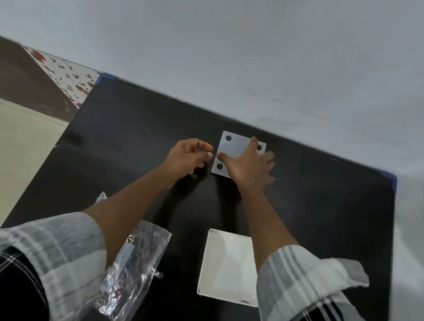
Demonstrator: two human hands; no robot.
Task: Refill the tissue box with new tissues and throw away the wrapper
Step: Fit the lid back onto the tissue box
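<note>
the step in hand looks like picking up the flat white rectangular panel with dark round pads at its corners (pixel 232 149), which lies at the far side of the black surface (pixel 124 146), near the wall. i take it for the base plate of the tissue box. the white open rectangular box shell (pixel 230 267) sits well apart from it at the near edge, mouth up, and appears to hold white tissue, though the inside is too pale to be sure. the crumpled clear plastic wrapper (pixel 135 267) lies just left of the shell, partly under the left forearm, not yet thrown away

the right hand (pixel 250 166) lies spread on the panel, palm down, thumb at its left edge, fingers fanned across the far right corner; it presses rather than grips. the left hand (pixel 188 155) hovers just beside the panel's left edge, fingers loosely curled with thumb and forefinger tips close together, holding nothing that i can see

a thin plate flat on a smooth top is hard to pinch, so the sound way is to hold it steady with the right palm while a left fingertip gets under the left edge, or to slide it toward the near edge and tip it up. once lifted, hold it by two opposite edges, keep the padded face outward, and bring it squarely over the shell so all four corners seat together
</note>
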